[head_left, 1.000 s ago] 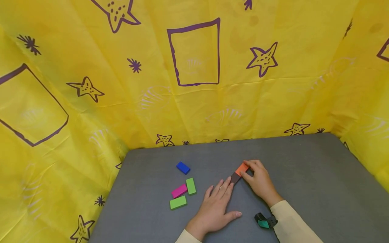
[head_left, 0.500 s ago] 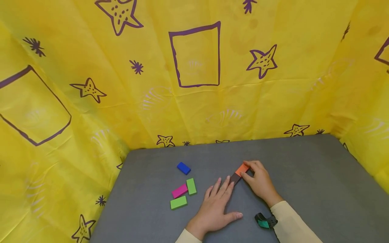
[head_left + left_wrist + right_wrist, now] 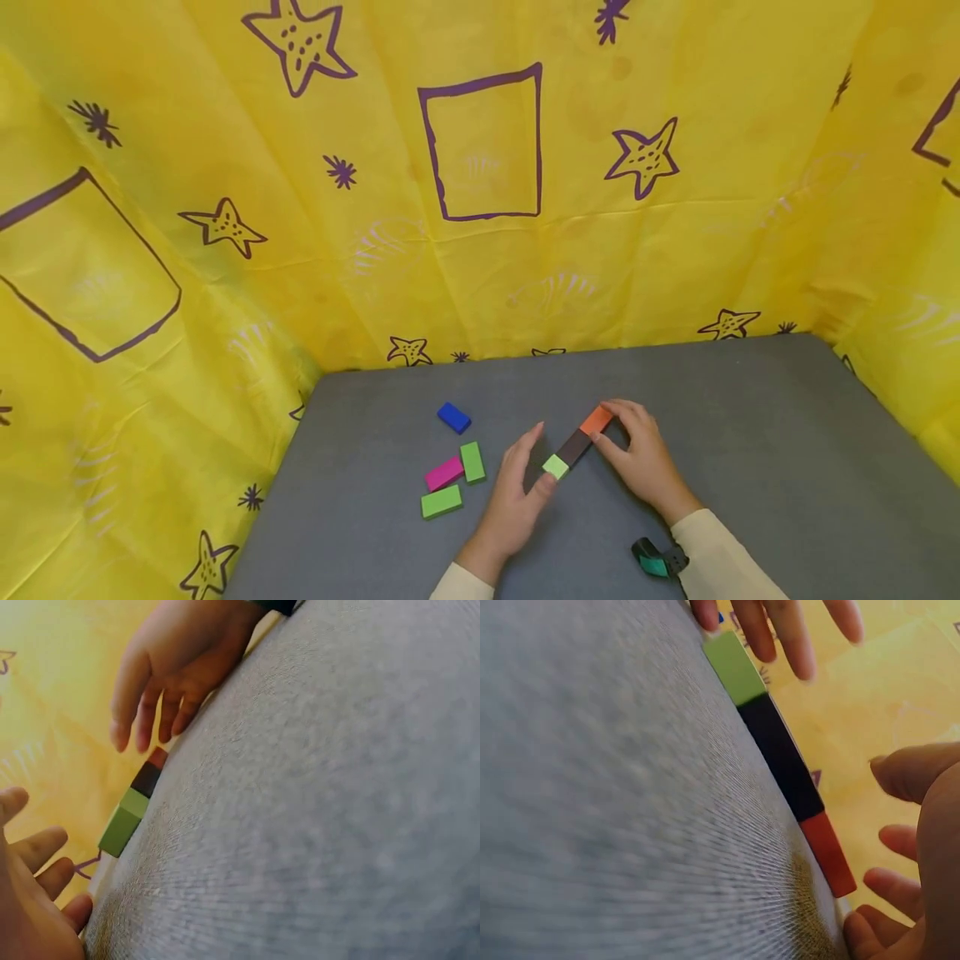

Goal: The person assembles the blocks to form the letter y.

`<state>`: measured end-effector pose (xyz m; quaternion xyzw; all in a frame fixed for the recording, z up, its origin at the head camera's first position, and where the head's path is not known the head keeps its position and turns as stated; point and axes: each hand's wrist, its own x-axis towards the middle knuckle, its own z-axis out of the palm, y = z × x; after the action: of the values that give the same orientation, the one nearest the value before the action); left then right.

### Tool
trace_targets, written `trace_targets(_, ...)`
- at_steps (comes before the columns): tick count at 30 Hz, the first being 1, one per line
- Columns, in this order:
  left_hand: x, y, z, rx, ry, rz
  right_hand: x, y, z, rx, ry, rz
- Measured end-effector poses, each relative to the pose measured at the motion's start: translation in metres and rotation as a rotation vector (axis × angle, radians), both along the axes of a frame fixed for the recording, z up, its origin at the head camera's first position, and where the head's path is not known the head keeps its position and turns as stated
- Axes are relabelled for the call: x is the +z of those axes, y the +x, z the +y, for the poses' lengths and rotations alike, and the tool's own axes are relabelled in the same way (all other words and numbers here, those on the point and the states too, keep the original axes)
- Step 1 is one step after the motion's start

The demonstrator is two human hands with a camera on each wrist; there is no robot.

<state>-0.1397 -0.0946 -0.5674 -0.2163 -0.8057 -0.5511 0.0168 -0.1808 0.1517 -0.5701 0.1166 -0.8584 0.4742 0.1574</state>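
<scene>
Three blocks lie end to end in a slanted row: a light green block (image 3: pixel 556 467), a dark brown block (image 3: pixel 574 448) and an orange block (image 3: pixel 596 420). My left hand (image 3: pixel 513 492) is at the green end, fingers spread and thumb beside that block; the left wrist view shows a gap between its fingers and the green block (image 3: pixel 124 823). My right hand (image 3: pixel 645 458) is around the orange end. In the right wrist view its thumb (image 3: pixel 911 772) stands clear of the row, and its fingers are near the end of the orange block (image 3: pixel 828 855) without gripping it.
Left of the hands lie a blue block (image 3: pixel 453 417), a pink block (image 3: pixel 445 474) and two green blocks, one upper (image 3: pixel 472 462) and one lower (image 3: pixel 442 502). A black strap with a green patch (image 3: pixel 655 559) is by the right sleeve. Yellow printed cloth (image 3: pixel 480 275) borders the grey table (image 3: pixel 375 533).
My left hand has lifted off the row and drawn back to the left, uncovering the light green block. The right hand stays by the orange block. The view has shifted slightly.
</scene>
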Motion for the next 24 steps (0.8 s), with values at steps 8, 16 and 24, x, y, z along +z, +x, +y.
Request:
trace_targets(8,0.000,-0.002,-0.002,-0.015,0.131,0.051,-0.003,0.021,-0.009,0.106,0.076,0.007)
trace_targets(16,0.011,-0.004,-0.018,0.015,0.229,0.046,0.001,0.047,-0.015,0.280,0.235,-0.024)
trace_targets(24,0.026,-0.012,-0.044,0.020,0.223,0.103,0.000,0.063,-0.016,0.398,0.283,-0.026)
